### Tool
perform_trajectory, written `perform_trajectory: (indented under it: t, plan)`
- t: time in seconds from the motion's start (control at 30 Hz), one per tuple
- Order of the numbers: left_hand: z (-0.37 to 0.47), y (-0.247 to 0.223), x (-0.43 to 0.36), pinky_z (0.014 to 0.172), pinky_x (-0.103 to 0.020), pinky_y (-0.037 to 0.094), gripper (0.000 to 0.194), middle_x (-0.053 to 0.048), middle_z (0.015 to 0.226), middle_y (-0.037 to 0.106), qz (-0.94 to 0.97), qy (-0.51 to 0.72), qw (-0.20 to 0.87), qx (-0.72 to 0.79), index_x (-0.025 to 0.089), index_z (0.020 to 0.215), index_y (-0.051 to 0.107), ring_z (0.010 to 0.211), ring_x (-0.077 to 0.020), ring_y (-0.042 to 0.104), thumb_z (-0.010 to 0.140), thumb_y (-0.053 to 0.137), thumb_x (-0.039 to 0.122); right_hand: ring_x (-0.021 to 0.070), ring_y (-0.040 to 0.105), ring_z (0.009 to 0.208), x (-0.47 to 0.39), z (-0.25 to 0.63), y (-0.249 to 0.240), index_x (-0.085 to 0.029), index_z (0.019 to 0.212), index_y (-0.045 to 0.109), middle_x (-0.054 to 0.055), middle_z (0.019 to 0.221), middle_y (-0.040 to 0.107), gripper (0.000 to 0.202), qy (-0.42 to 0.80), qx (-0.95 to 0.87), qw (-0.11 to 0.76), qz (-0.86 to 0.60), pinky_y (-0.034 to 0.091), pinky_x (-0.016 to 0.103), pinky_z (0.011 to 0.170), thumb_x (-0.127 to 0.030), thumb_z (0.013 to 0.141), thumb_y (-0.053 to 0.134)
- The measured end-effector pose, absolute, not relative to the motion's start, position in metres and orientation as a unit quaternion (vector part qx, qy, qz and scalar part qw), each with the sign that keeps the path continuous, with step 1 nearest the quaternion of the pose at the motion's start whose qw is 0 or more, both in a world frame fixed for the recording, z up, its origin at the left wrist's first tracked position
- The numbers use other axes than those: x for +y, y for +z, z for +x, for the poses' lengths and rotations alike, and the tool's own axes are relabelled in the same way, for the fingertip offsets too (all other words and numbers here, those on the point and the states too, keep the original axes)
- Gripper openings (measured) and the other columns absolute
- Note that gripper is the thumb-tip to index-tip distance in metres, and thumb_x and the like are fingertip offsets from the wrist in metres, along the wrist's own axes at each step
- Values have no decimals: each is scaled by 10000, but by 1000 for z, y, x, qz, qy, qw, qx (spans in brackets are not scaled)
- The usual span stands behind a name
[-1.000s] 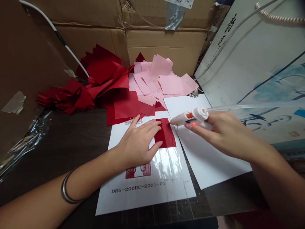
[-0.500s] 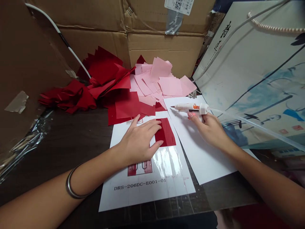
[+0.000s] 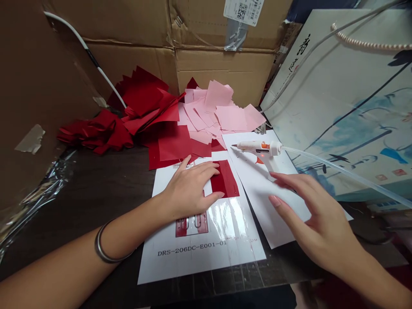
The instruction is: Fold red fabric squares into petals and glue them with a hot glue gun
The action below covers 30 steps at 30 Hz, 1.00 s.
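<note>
My left hand (image 3: pixel 191 186) lies spread over the printed sheet (image 3: pixel 189 268), its fingertips and thumb touching the left edge of a dark red fabric piece (image 3: pixel 227 178). Its palm covers part of the picture printed on that sheet. To the right, a white hot glue gun (image 3: pixel 257 147) with an orange trigger and a lit red light rests on a blank white sheet (image 3: pixel 257 189), nozzle pointing left. My right hand (image 3: pixel 305 214) is just below and right of the glue gun, thumb and fingers apart, holding nothing.
Behind the sheets lie piles of red pieces (image 3: pixel 141 96) and pink pieces (image 3: pixel 209 109). Cardboard walls (image 3: pixel 222 68) close off the back and left. A white patterned bag (image 3: pixel 354 107) stands on the right, with a grey cable (image 3: pixel 309 56) across it. A clear tube (image 3: pixel 354 175) runs from the glue gun.
My right hand has let go of the glue gun and drawn back toward me and to the right, its fingers opening. My left hand stays by the red piece.
</note>
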<state>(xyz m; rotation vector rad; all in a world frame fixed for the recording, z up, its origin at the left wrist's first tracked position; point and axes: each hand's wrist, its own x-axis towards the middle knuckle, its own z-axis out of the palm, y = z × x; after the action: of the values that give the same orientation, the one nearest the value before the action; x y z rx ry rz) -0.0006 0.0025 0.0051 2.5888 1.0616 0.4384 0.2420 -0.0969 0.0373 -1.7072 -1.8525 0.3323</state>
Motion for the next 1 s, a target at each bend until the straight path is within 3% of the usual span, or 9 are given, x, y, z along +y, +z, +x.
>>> perform_trajectory:
  t: [0.07,0.13,0.2,0.53,0.63,0.77,0.87,0.93,1.0]
  plan:
    - [0,5,2,1161,-608,142,447,-89,1371,570,904,153,150,371,193,1214,567,1291,-272,500,854,591,457,207,621,687,-76,232,48,-223,1231,564,52,798,638,436,366,-623,279,-632,526,358,623,-513,917,480]
    - [0,5,2,1163,-603,143,447,-89,1370,570,905,152,146,371,190,1220,562,1294,-267,498,858,588,451,169,546,505,-49,225,54,-185,1193,565,29,678,608,490,574,-525,247,-578,461,315,466,-568,911,452]
    - [1,5,1,1164,-601,146,445,-93,1369,570,905,152,145,371,187,1222,562,1291,-269,502,860,584,444,144,477,418,-25,222,53,-161,1111,578,12,599,570,494,636,-455,261,-566,368,286,382,-589,884,483]
    - [1,7,1,1175,-582,146,442,-87,1374,569,902,152,148,375,188,1216,578,1300,-259,494,851,601,437,110,407,340,-15,223,38,-186,1003,578,-17,522,526,376,664,-393,246,-587,218,261,341,-524,897,453]
    - [1,6,1,1177,-581,139,439,-83,1369,573,903,154,148,374,188,1219,578,1299,-255,494,856,596,434,91,375,338,-12,221,36,-192,792,580,-22,491,505,324,672,-386,245,-583,195,251,351,-486,891,489]
    - [1,7,1,1176,-581,143,437,-84,1363,578,902,156,151,373,182,1208,586,1292,-263,501,852,603,436,75,317,350,-11,223,29,-191,510,477,-27,444,409,483,645,-480,237,-546,203,260,363,-449,919,467]
    - [1,7,2,1166,-595,162,440,-85,1384,559,903,156,153,369,184,1206,582,1293,-271,499,849,608,440,108,446,440,-13,224,23,-190,714,661,-18,536,518,326,550,-588,243,-540,348,264,429,-369,925,488]
    - [0,7,3,1157,-606,172,438,-85,1393,549,905,155,152,367,193,1199,582,1296,-274,492,847,611,451,162,612,658,-14,224,21,-210,916,724,25,750,674,224,471,-656,251,-534,488,319,599,-311,911,524]
    - [-1,7,4,1148,-615,178,435,-87,1383,551,907,156,148,363,203,1185,589,1283,-275,499,845,614,474,215,658,930,-16,223,19,-228,1006,737,57,1021,719,215,402,-707,269,-516,523,404,815,-261,891,559]
